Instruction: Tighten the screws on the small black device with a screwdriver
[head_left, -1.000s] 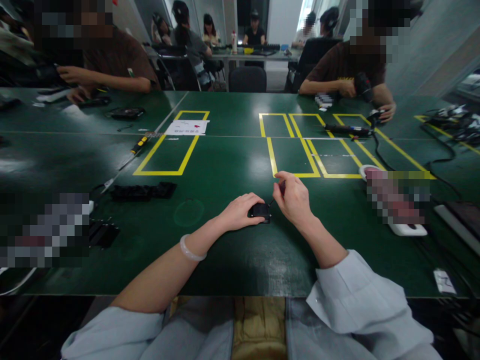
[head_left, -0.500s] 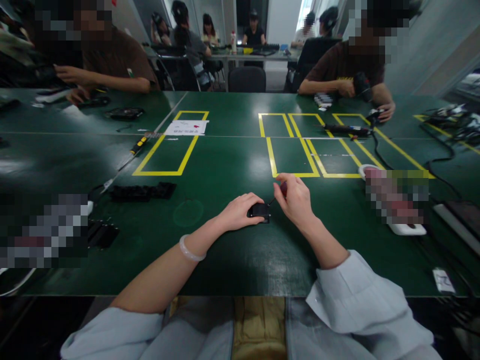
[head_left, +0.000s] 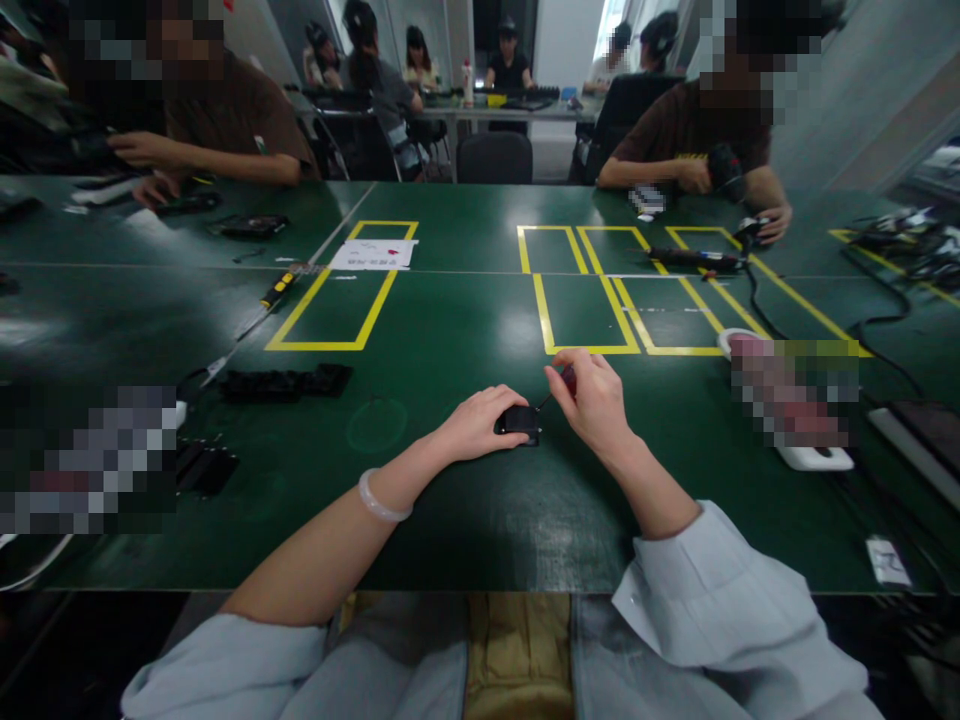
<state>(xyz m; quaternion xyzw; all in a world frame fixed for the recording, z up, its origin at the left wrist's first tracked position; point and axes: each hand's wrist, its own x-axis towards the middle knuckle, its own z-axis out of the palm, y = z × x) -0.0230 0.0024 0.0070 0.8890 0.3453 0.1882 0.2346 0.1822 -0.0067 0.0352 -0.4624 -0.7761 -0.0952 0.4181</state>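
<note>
My left hand (head_left: 480, 422) rests on the green table (head_left: 450, 500) and grips a small black part (head_left: 521, 422) from its left side. My right hand (head_left: 592, 400) holds a small screwdriver with a red handle (head_left: 568, 378); its thin shaft slants down to the part's right edge. A pale bracelet (head_left: 379, 500) sits on my left wrist.
Black parts (head_left: 285, 383) lie to the left, more (head_left: 204, 466) nearer the edge. A yellow-handled screwdriver (head_left: 276, 291) lies by yellow tape rectangles (head_left: 337, 300). A white tray (head_left: 806, 455) and cables (head_left: 885, 330) are on the right. Other people work across the table.
My right hand has shifted slightly, turning the screwdriver so more of the red handle shows. The left hand and the black part have stayed in place.
</note>
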